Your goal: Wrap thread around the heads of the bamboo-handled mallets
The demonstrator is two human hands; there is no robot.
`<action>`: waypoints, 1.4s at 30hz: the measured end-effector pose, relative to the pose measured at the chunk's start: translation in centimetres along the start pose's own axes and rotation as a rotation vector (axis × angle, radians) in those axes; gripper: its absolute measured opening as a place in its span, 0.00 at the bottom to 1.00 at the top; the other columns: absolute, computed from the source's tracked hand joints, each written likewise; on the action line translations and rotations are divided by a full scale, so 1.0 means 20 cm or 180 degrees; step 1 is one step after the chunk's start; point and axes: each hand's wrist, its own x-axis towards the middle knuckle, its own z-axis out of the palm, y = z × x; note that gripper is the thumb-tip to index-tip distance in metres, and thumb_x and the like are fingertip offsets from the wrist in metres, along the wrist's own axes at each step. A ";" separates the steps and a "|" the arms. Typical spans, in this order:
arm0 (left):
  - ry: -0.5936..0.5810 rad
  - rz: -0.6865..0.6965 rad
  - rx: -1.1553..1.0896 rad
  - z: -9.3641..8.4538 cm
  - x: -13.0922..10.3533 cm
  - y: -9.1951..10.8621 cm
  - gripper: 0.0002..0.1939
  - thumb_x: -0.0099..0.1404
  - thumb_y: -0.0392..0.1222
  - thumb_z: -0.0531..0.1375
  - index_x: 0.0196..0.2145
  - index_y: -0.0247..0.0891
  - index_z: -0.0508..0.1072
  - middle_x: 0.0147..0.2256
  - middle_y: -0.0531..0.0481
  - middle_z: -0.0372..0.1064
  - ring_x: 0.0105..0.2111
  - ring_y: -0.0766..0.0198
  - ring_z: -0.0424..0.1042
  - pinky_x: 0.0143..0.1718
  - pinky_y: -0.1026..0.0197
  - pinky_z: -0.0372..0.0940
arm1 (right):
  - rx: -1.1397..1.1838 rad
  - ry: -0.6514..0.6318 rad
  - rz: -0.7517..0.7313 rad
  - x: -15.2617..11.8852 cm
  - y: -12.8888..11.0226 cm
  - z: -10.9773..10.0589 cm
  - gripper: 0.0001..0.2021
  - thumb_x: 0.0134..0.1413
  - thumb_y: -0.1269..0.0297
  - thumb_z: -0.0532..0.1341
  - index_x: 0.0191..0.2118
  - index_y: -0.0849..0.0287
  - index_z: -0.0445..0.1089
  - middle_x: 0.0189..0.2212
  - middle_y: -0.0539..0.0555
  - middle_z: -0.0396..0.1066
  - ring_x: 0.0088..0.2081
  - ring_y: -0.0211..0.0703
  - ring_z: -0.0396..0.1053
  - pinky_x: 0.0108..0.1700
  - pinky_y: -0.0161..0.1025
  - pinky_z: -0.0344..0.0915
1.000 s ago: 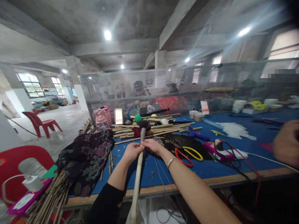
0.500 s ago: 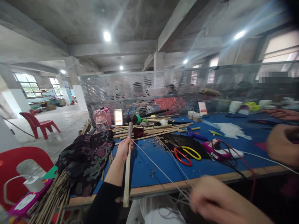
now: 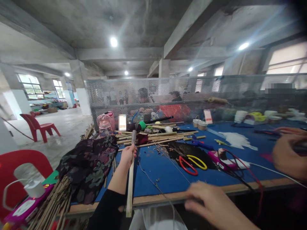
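The left hand (image 3: pixel 127 156) wraps the pale stick (image 3: pixel 130 189) across the near edge of the surface (image 3: pixel 150 187); the stick seems light, stiff, best held mid-shaft; the right hand (image 3: pixel 206 199), blurred, is loosely spread.

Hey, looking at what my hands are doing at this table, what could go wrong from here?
The thread lies slack and runs over the wooden table edge, so it might snag or tangle there.

Only your left hand grips the stick, whose near end overhangs that edge; a bump could twist it in your fingers.

The scissors lie beyond your right hand, so a careless reach might knock them.
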 end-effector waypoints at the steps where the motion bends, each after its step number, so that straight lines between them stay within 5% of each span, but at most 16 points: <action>1: 0.0006 0.0001 0.0010 0.00 0.00 0.00 0.20 0.47 0.53 0.64 0.21 0.32 0.65 0.14 0.56 0.58 0.12 0.77 0.54 0.14 0.71 0.50 | -0.0150 0.0035 0.0060 0.14 -0.01 -0.02 0.05 0.48 0.60 0.60 0.24 0.49 0.70 0.23 0.56 0.67 0.27 0.44 0.64 0.27 0.40 0.61; 3: 0.0003 0.0018 0.0024 0.00 0.01 -0.01 0.19 0.47 0.52 0.63 0.21 0.32 0.65 0.14 0.56 0.58 0.12 0.77 0.54 0.14 0.71 0.50 | -0.0279 -0.0002 0.0258 0.45 -0.01 -0.05 0.13 0.51 0.56 0.55 0.23 0.57 0.68 0.19 0.54 0.66 0.20 0.40 0.61 0.23 0.38 0.58; 5: 0.0004 0.0050 0.0046 0.00 0.01 -0.02 0.19 0.48 0.51 0.63 0.21 0.32 0.65 0.15 0.56 0.58 0.12 0.76 0.55 0.15 0.71 0.50 | -0.0479 -0.0025 0.0404 0.75 0.04 -0.06 0.11 0.48 0.57 0.56 0.27 0.61 0.68 0.20 0.52 0.66 0.19 0.37 0.60 0.23 0.36 0.56; 7: 0.0043 0.0059 0.0082 0.00 0.00 -0.02 0.18 0.49 0.51 0.63 0.21 0.31 0.65 0.15 0.55 0.58 0.13 0.76 0.56 0.15 0.71 0.51 | -0.1049 0.0512 0.0389 1.00 0.12 -0.05 0.08 0.45 0.62 0.58 0.27 0.62 0.69 0.22 0.53 0.68 0.25 0.39 0.63 0.28 0.34 0.57; 12: 0.0151 -0.0006 0.0204 0.00 0.00 -0.02 0.17 0.50 0.50 0.62 0.21 0.32 0.65 0.15 0.55 0.59 0.12 0.76 0.56 0.15 0.70 0.51 | -0.2047 0.1017 0.1367 1.33 0.29 0.02 0.08 0.40 0.64 0.62 0.25 0.65 0.71 0.32 0.65 0.71 0.37 0.53 0.68 0.35 0.40 0.59; 17: 0.0159 -0.0021 0.0214 0.02 -0.01 -0.01 0.16 0.51 0.49 0.61 0.21 0.33 0.64 0.14 0.56 0.57 0.12 0.76 0.55 0.15 0.70 0.51 | -0.1622 0.0972 0.1243 1.46 0.19 -0.03 0.07 0.42 0.67 0.62 0.22 0.66 0.71 0.27 0.65 0.71 0.32 0.48 0.69 0.32 0.37 0.60; 21: 0.0141 -0.0029 0.0269 0.02 -0.02 0.00 0.16 0.52 0.49 0.60 0.21 0.33 0.64 0.14 0.56 0.57 0.11 0.76 0.54 0.14 0.70 0.50 | -0.1106 0.0964 0.0946 1.57 -0.01 -0.14 0.10 0.52 0.62 0.55 0.28 0.63 0.70 0.22 0.55 0.70 0.20 0.35 0.63 0.23 0.31 0.58; 26: 0.0126 0.0016 0.0310 0.01 -0.02 -0.01 0.17 0.51 0.51 0.60 0.21 0.33 0.64 0.14 0.56 0.58 0.12 0.76 0.55 0.15 0.70 0.51 | 0.0230 0.1188 0.0414 1.64 -0.29 -0.24 0.08 0.54 0.64 0.55 0.30 0.62 0.66 0.25 0.53 0.70 0.18 0.28 0.60 0.21 0.26 0.57; 30: 0.0066 0.0030 0.0334 0.01 -0.01 -0.02 0.18 0.50 0.53 0.61 0.21 0.33 0.64 0.15 0.56 0.58 0.12 0.76 0.54 0.15 0.70 0.50 | 0.0848 0.1489 -0.0198 1.63 -0.45 -0.29 0.08 0.52 0.65 0.57 0.26 0.63 0.64 0.25 0.51 0.69 0.19 0.28 0.59 0.21 0.27 0.57; 36: 0.0067 0.0045 0.0399 0.00 0.01 -0.04 0.18 0.50 0.53 0.60 0.22 0.33 0.64 0.15 0.56 0.58 0.12 0.76 0.55 0.15 0.69 0.49 | 0.0378 0.2157 -0.1305 1.58 -0.59 -0.38 0.10 0.49 0.60 0.57 0.25 0.62 0.67 0.22 0.49 0.64 0.24 0.32 0.60 0.26 0.30 0.59; 42: 0.0072 0.0033 0.0391 0.01 0.00 -0.03 0.16 0.51 0.50 0.60 0.21 0.32 0.64 0.15 0.56 0.58 0.12 0.76 0.55 0.15 0.70 0.50 | 0.0527 0.2431 -0.1921 1.36 -0.83 -0.41 0.11 0.52 0.58 0.55 0.28 0.61 0.65 0.24 0.49 0.63 0.27 0.32 0.61 0.27 0.30 0.61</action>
